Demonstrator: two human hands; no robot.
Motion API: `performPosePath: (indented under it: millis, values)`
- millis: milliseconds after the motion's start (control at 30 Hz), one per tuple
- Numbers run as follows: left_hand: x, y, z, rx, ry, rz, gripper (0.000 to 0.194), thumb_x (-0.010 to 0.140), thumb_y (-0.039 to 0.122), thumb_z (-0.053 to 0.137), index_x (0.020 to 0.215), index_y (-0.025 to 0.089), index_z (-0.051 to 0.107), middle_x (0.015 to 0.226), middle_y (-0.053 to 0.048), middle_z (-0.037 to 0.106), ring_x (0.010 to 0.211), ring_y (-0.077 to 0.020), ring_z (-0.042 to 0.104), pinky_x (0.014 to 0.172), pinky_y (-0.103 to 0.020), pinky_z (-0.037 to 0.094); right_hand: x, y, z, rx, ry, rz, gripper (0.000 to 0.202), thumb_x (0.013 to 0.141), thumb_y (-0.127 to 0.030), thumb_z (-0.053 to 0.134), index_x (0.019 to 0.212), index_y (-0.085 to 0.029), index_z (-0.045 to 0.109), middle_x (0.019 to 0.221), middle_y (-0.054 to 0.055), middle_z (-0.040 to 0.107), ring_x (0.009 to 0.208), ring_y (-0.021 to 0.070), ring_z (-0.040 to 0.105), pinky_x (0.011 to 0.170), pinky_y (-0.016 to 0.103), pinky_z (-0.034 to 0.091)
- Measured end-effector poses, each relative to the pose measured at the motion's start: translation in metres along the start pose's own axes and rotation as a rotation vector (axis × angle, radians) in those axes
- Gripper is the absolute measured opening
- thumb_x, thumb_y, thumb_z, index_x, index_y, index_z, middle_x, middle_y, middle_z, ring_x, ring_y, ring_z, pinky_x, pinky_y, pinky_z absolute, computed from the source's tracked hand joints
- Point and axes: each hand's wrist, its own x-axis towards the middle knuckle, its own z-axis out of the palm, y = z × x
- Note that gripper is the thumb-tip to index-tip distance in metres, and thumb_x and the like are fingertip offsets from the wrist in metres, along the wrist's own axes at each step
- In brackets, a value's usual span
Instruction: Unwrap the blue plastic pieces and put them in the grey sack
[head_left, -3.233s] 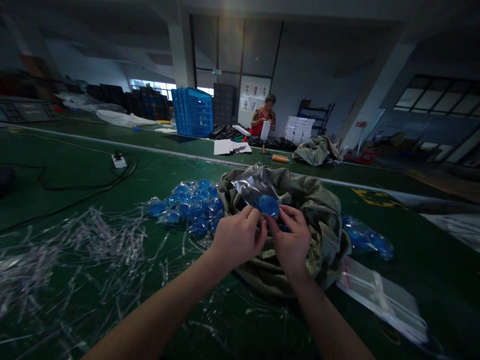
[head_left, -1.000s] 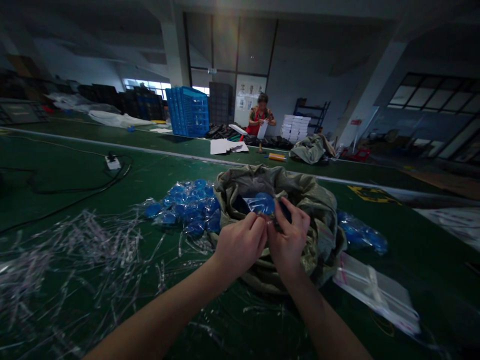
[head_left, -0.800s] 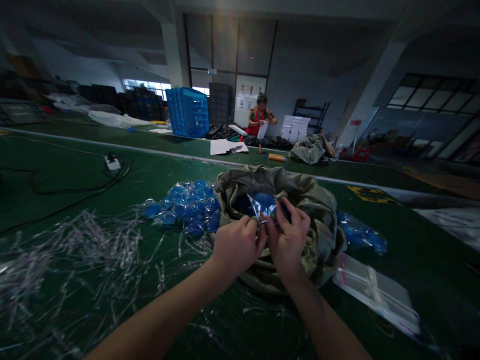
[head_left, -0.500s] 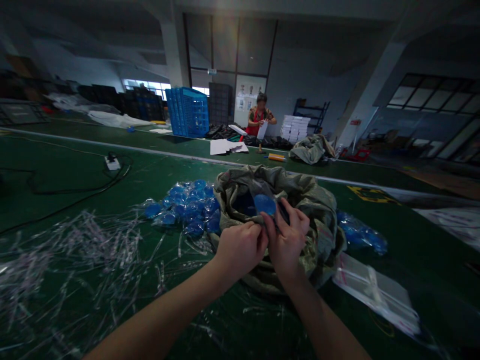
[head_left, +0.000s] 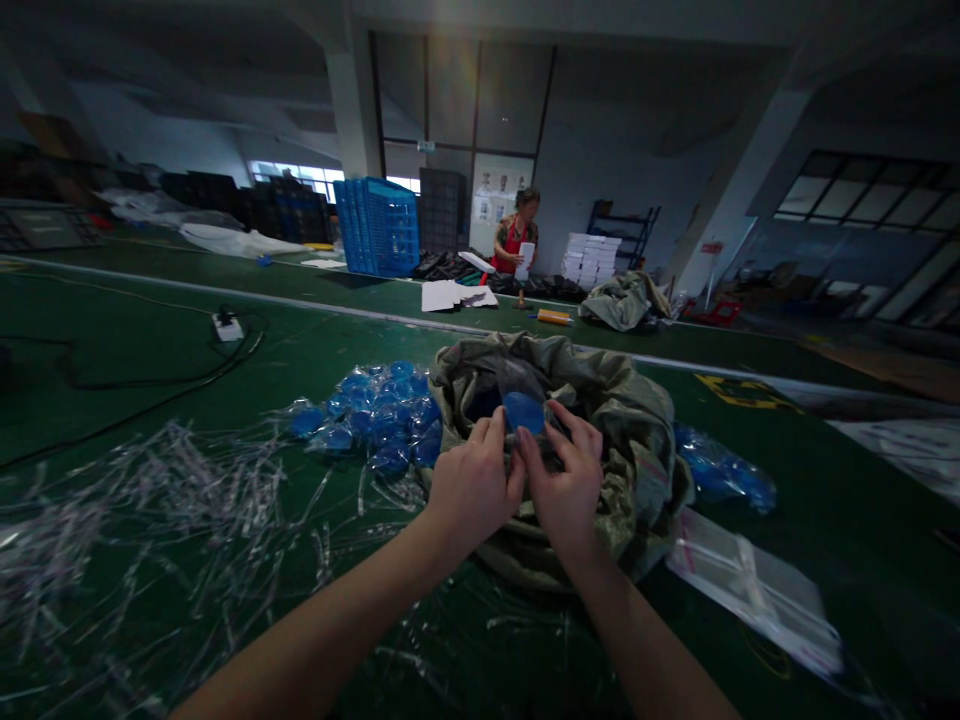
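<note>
1. I make the blue disc (head_left: pixel 524 412) the middle of my clock. It sits in a clear bag (head_left: pixel 517 376) that I see against the mouth of the gray-green sack (head_left: pixel 649 455). I can't tell how high above the sack it is.
2. My left hand (head_left: pixel 474 475) pinches the bag at 8 o'clock. My right hand (head_left: pixel 564 482) pinches it at 4 o'clock. The gap between them is dark.
3. The bag looks slick. If one hand lets up, I think the disc could slip down into the sack.
4. If the two hands tug too hard, the thin bag could rip.
5. On the green desk (head_left: pixel 322 340), at 9 o'clock, a heap of blue bagged pieces (head_left: pixel 375 405) lies right by the sack. Bumping the sack could spread them.
6. Loose clear strips (head_left: pixel 202 480) lie between 8 and 9 o'clock. They could cling to my left hand if it dips there.
7. A flat clear packet (head_left: pixel 757 590) lies at 4 o'clock. A wide swing of my right hand could shove it.
</note>
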Motion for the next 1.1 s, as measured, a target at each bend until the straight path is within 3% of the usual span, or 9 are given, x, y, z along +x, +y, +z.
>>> performPosePath:
  millis: [233, 400, 600, 833, 1000, 1100]
  values:
    - [0.002, -0.002, 0.004, -0.017, 0.011, 0.028, 0.049, 0.092, 0.029, 0.037, 0.139, 0.015, 0.037, 0.124, -0.012, 0.057, 0.093, -0.0210, 0.066, 0.071, -0.029, 0.052, 0.002, 0.000, 0.000, 0.108, -0.053, 0.107, 0.025, 0.080, -0.036, 0.067, 0.094, -0.016, 0.073, 0.114, 0.011, 0.066, 0.109, 0.0235, 0.055, 0.096, 0.041, 0.045]
    - [0.001, 0.001, 0.005, 0.003, -0.053, 0.015, 0.043, 0.096, 0.031, 0.026, 0.131, 0.014, 0.046, 0.111, -0.011, 0.063, 0.084, -0.0206, 0.067, 0.067, -0.029, 0.051, -0.005, 0.004, 0.005, 0.220, -0.037, 0.205, 0.027, 0.082, -0.036, 0.064, 0.103, -0.021, 0.072, 0.121, 0.009, 0.063, 0.114, 0.0223, 0.055, 0.099, 0.041, 0.044]
    - [-0.003, 0.005, 0.008, 0.019, -0.103, 0.059, 0.043, 0.096, 0.029, 0.024, 0.125, 0.013, 0.051, 0.115, -0.013, 0.062, 0.084, -0.0222, 0.068, 0.068, -0.031, 0.051, -0.008, 0.006, 0.007, 0.233, 0.028, 0.143, 0.035, 0.082, -0.032, 0.065, 0.117, -0.025, 0.065, 0.127, 0.008, 0.058, 0.117, 0.0221, 0.051, 0.100, 0.043, 0.043]
    - [-0.008, 0.009, 0.009, 0.021, -0.117, 0.096, 0.046, 0.096, 0.030, 0.019, 0.121, 0.011, 0.053, 0.110, -0.014, 0.063, 0.075, -0.0242, 0.067, 0.056, -0.032, 0.048, -0.008, 0.008, 0.007, 0.238, 0.024, 0.181, 0.033, 0.082, -0.031, 0.066, 0.114, -0.025, 0.067, 0.124, 0.008, 0.061, 0.115, 0.0219, 0.053, 0.100, 0.043, 0.043]
    - [-0.003, 0.006, 0.006, -0.155, -0.161, 0.157, 0.043, 0.095, 0.030, 0.025, 0.123, 0.012, 0.052, 0.120, -0.015, 0.059, 0.088, -0.0246, 0.065, 0.067, -0.033, 0.049, -0.003, 0.009, 0.004, 0.353, 0.013, 0.261, 0.031, 0.082, -0.030, 0.065, 0.112, -0.024, 0.068, 0.117, 0.008, 0.065, 0.108, 0.0211, 0.059, 0.097, 0.040, 0.046]
    - [0.007, -0.007, -0.009, -0.429, -0.298, 0.231, 0.045, 0.089, 0.039, 0.045, 0.127, 0.016, 0.052, 0.116, -0.012, 0.062, 0.088, -0.0229, 0.064, 0.069, -0.030, 0.047, 0.002, 0.009, 0.000, 0.415, -0.006, 0.308, 0.034, 0.081, -0.030, 0.065, 0.114, -0.023, 0.067, 0.114, 0.008, 0.066, 0.104, 0.0207, 0.061, 0.094, 0.038, 0.049]
